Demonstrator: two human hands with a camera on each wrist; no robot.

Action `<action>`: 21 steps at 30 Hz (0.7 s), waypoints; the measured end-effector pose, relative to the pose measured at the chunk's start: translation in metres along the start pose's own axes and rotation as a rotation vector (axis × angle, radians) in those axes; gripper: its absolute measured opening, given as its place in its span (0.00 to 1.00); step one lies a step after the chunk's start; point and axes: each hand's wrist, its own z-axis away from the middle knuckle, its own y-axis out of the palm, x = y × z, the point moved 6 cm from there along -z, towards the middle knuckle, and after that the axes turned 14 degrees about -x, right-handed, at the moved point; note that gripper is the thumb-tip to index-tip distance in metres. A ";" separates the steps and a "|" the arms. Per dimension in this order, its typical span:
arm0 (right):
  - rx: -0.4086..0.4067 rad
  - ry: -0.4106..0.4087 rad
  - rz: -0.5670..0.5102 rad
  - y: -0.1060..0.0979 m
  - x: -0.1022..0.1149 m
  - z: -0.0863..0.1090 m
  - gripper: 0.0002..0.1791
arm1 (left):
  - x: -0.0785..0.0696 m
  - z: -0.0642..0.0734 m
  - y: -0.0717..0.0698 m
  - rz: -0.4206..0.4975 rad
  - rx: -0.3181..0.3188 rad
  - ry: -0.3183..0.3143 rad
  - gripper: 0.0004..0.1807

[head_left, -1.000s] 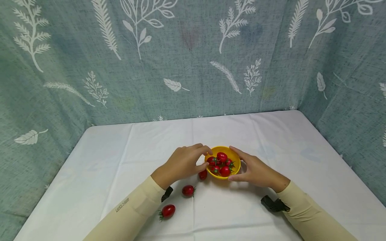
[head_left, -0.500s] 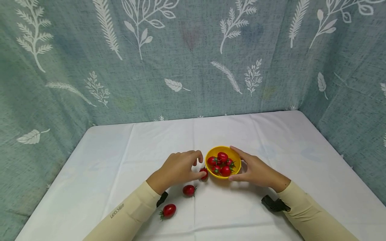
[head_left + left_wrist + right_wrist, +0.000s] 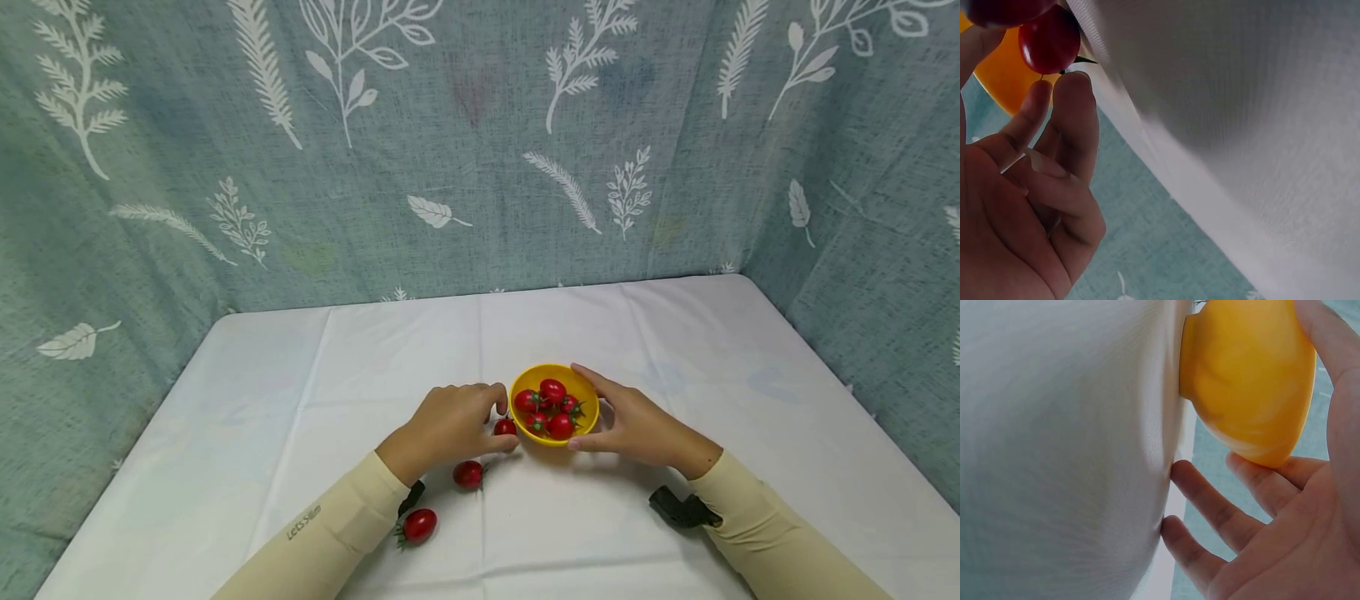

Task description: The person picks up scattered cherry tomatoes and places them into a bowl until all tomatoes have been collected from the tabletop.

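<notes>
A yellow bowl with several red cherry tomatoes in it stands on the white cloth. My right hand holds it from the right, thumb and fingers spread around its side, as the right wrist view also shows the bowl's outer wall. Just left of the bowl lies a loose cherry tomato. My left hand is at this tomato, its thumb in front and curved fingers behind; in the left wrist view the fingertips are close below a tomato, and no firm grip shows.
Two more cherry tomatoes lie on the cloth, one below the left hand and one beside the left forearm. A white cloth covers the table. A patterned green-blue curtain hangs at the back and sides.
My left hand has drawn back from over the bowl's left rim and lowered around the loose tomato beside it. The right hand and the bowl stay where they were.
</notes>
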 end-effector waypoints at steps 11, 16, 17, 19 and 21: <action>0.001 0.000 0.003 0.000 0.001 0.001 0.59 | -0.001 0.001 0.003 -0.012 0.004 0.020 0.19; -0.001 -0.005 0.012 -0.001 0.001 0.001 0.59 | 0.002 0.003 0.002 -0.011 0.001 0.013 0.19; -0.002 -0.004 0.013 -0.001 0.001 0.001 0.59 | 0.002 0.004 0.001 -0.010 0.003 0.011 0.19; -0.003 -0.005 0.016 0.000 0.001 0.001 0.59 | 0.003 0.004 0.001 -0.007 0.009 0.005 0.18; -0.003 -0.005 0.017 0.000 0.001 0.001 0.59 | 0.004 0.004 0.002 0.001 0.019 -0.002 0.18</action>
